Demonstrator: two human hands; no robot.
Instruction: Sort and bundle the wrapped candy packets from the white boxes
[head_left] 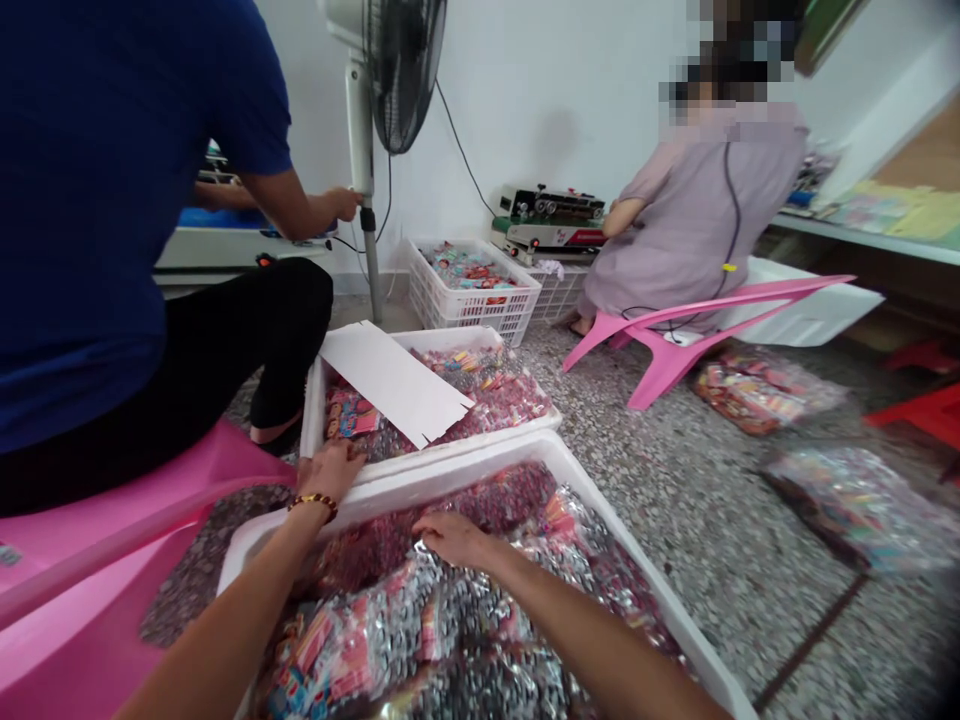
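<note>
The big white tub [480,468] right in front of the person was full of shiny packets [465,640]. Left of the tub stood a pink stool [112,540], and a person in a blue shirt [97,200] sat on it, facing away.

The left hand [330,470] lay on the tub's far left corner, with a bead bracelet [315,501] on the wrist. Its fingers bent down over the rim. It could not be seen if they gripped hard or just rested there.

Just behind the tub sat a second tub [311,400] with more packets, and a white card sheet [394,380] lay across it.

The right hand [450,535] lay inside the big tub, palm down on the packets, near the far end. Its fingers were loose, pointed left, and closed round nothing.

So the packets were right under the right hand. From the left hand they lay to the right and back toward the person. The right hand was the nearer one. The tub's long side ran front to back, away from the person.

Further behind the tub stood a fan [397,70], a white basket [480,300] and a flat machine [551,215]. Right of the tub, a person in a lilac top [697,200] sat on a pink chair [675,345]. Clear bags [862,510] of packets lay on the speckled floor [675,500].
</note>
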